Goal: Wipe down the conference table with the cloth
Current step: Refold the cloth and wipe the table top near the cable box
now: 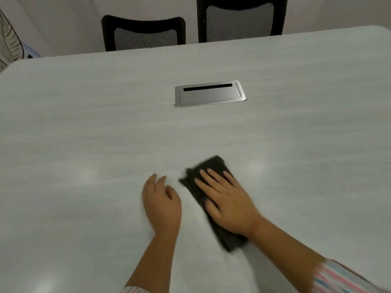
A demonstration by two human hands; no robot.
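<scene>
The dark cloth [212, 166] lies folded into a long strip on the tabletop [84, 123], on your side of the cable hatch [209, 94] and well apart from it, roughly in line with the hatch's middle. Its edges are blurred. Your right hand [228, 204] lies flat on top of the cloth, palm down, fingers [213, 180] straight and slightly spread, pressing it against the surface; cloth shows past your fingertips and below your wrist. Your left hand [161, 204] rests on the bare tabletop, nearer to you than the hatch and a little to its left, just beside the cloth without touching it. Its fingers are loosely curled and hold nothing.

Striped sleeves [342, 280] show at the bottom edge of the head view. The tabletop is pale grey with a faint wood grain, and the hatch is a brushed-metal rectangle set flush into it, with a dark slot along its far side. Beyond the hatch, past the far edge of the tabletop, stand two black office chairs with grey mesh backs, a lower one [143, 33] and a taller one [241, 20]. Far to the hatch's left, off the tabletop's corner, you can see part of a wire fan grille [8, 39].
</scene>
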